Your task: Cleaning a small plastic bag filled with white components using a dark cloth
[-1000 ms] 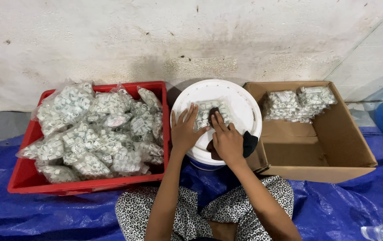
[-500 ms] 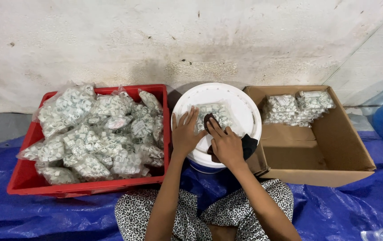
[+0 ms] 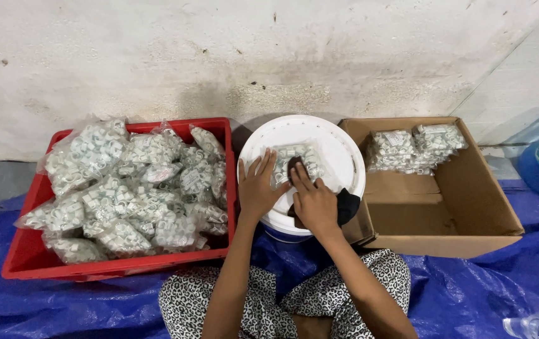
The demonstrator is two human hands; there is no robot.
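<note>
On top of the white bucket lid [image 3: 345, 157], between the two boxes, lies a clear bag of small white rings [image 3: 298, 160]; the left hand [image 3: 257, 188] rests flat on its near left edge with fingers spread, not pinching anything; the right hand [image 3: 312, 201] presses down on the bag's near side with fingers held together, and whether it grips the dark cloth [image 3: 347, 206] beside it I cannot tell. I judge the step in hand is flattening or wiping this one bag on the lid; a next move would call for a firm hold on its edges. Left of the lid stands a red crate [image 3: 27, 257] heaped with similar bags; right of it a cardboard box [image 3: 470, 207] holds a few at its far end; underneath is a blue tarpaulin [image 3: 62, 307] on the floor, against a stained white wall [image 3: 219, 56].
</note>
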